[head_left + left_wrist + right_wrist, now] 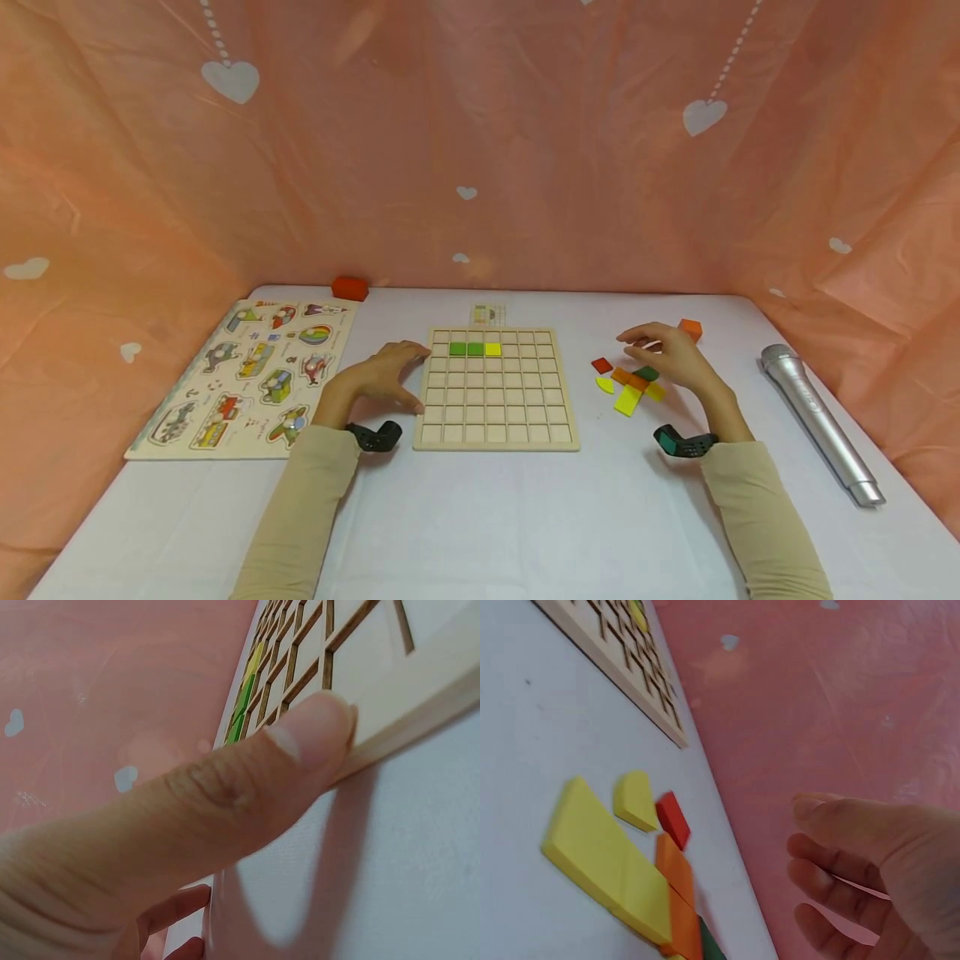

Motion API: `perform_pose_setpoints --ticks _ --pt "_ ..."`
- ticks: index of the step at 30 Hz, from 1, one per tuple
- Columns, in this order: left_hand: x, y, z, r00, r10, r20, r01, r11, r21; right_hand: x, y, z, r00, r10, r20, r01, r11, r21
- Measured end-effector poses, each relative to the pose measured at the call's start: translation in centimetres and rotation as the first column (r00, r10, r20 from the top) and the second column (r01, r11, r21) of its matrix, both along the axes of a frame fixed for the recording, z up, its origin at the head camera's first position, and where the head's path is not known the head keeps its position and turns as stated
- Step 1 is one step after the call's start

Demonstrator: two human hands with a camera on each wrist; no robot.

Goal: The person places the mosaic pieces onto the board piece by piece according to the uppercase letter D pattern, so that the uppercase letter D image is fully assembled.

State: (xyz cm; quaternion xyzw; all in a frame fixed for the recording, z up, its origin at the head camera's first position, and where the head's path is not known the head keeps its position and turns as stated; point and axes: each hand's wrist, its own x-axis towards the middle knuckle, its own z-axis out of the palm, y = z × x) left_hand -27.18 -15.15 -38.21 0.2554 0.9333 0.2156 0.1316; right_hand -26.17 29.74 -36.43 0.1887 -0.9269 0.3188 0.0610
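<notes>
Head view, hands (671, 357) loosely half-spread, empty, left hand (381, 372) touching board (497, 398), puzzle (249, 385) print illegible

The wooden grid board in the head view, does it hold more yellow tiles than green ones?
No, the wooden grid board holds two green square tiles and one yellow square tile.

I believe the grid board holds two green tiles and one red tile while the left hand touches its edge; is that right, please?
Not quite: the third tile is yellow, not red, as the head view shows. The two green tiles and the left hand touching the grid board are right.
</notes>
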Motion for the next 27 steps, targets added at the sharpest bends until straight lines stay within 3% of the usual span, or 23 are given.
perform_pose_setpoints --ticks 8,19,27 --pt "-0.1 0.0 -0.1 1.000 -0.007 -0.004 0.007 1.000 0.003 0.2 1.0 0.2 0.999 -0.005 0.045 0.004 1.000 0.013" --pt "-0.2 -0.1 -0.3 1.000 0.003 0.011 -0.003 1.000 0.010 0.3 2.1 0.0 1.000 -0.006 0.019 0.006 1.000 -0.021" --pt "-0.1 -0.2 -0.2 1.000 -0.003 0.002 0.003 1.000 0.008 0.5 2.6 -0.1 0.996 -0.038 0.086 0.036 0.999 0.022"
